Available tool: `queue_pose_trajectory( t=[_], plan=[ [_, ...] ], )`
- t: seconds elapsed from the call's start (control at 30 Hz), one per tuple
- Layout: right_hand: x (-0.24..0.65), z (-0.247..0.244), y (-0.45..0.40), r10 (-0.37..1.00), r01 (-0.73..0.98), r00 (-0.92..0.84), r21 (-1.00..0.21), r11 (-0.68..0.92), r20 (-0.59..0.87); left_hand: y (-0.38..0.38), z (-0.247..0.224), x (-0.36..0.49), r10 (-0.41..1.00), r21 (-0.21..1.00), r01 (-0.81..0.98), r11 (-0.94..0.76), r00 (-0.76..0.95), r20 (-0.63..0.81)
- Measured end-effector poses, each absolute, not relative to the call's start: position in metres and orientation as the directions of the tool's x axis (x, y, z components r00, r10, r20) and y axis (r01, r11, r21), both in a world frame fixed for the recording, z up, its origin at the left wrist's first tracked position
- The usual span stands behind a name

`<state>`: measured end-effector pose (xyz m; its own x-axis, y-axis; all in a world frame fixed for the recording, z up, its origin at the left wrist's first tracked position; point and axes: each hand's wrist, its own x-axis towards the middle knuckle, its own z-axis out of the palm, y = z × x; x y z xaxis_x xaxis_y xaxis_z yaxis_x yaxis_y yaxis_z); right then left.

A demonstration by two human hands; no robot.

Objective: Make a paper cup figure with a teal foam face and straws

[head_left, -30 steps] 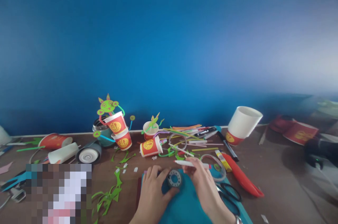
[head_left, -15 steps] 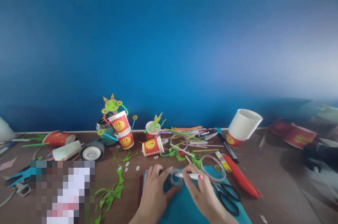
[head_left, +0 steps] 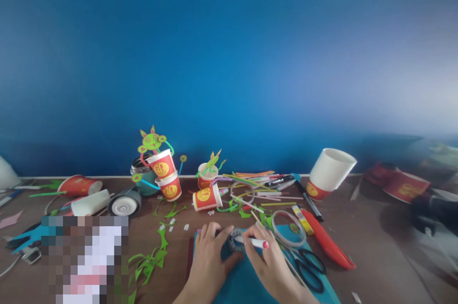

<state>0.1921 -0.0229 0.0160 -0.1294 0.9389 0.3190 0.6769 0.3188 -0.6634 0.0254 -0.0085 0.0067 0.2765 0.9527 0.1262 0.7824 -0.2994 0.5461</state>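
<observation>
You're bracing the tape roll (head_left: 232,246) on the teal paper (head_left: 239,277), your left hand (head_left: 209,261) curving around it, index finger at ten o'clock, thumb near six. Your right hand (head_left: 266,263) is pinching the white marker (head_left: 256,243) narrowly, its barrel lying from three o'clock toward the roll's hole; whether its tip is touching paper, you can't tell. You'd best be pressing evenly, so nothing's skidding.

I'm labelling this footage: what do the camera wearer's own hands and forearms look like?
The left hand and right hand are ungloved, with slender fingers. No sleeves show; the lower picture edge cuts off the arms.
</observation>
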Motion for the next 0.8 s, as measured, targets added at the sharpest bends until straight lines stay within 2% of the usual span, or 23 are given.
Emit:
queue_pose_trajectory(
  t=[0.27,0.43,0.5,0.57,0.63,0.73,0.8],
  plan=[
    [0.192,0.031,-0.02,0.982,0.621,-0.11,-0.761,0.188,0.152,-0.008,0.012,0.026,0.954,0.549,0.782,-0.294,0.278,0.115],
    [0.193,0.045,0.006,0.985,0.573,-0.16,-0.818,0.044,-0.059,-0.007,0.012,0.027,0.955,0.549,0.783,-0.291,0.272,0.119],
    [0.192,0.052,0.02,0.969,0.654,-0.196,-0.756,0.014,-0.152,-0.007,0.009,0.027,0.959,0.543,0.791,-0.283,0.251,0.135],
    [0.19,0.062,0.031,0.933,0.779,-0.237,-0.627,0.016,-0.27,-0.007,0.006,0.028,0.963,0.529,0.805,-0.27,0.225,0.148],
    [0.187,0.07,0.04,0.919,0.814,-0.245,-0.58,0.022,-0.309,-0.007,0.004,0.028,0.967,0.516,0.818,-0.255,0.206,0.152],
    [0.18,0.078,0.047,0.917,0.828,-0.268,-0.557,0.062,-0.297,-0.007,0.003,0.028,0.968,0.518,0.818,-0.25,0.204,0.145],
    [0.174,0.079,0.047,0.93,0.825,-0.287,-0.552,0.12,-0.227,-0.007,0.004,0.027,0.963,0.53,0.804,-0.27,0.226,0.148]
  ],
)
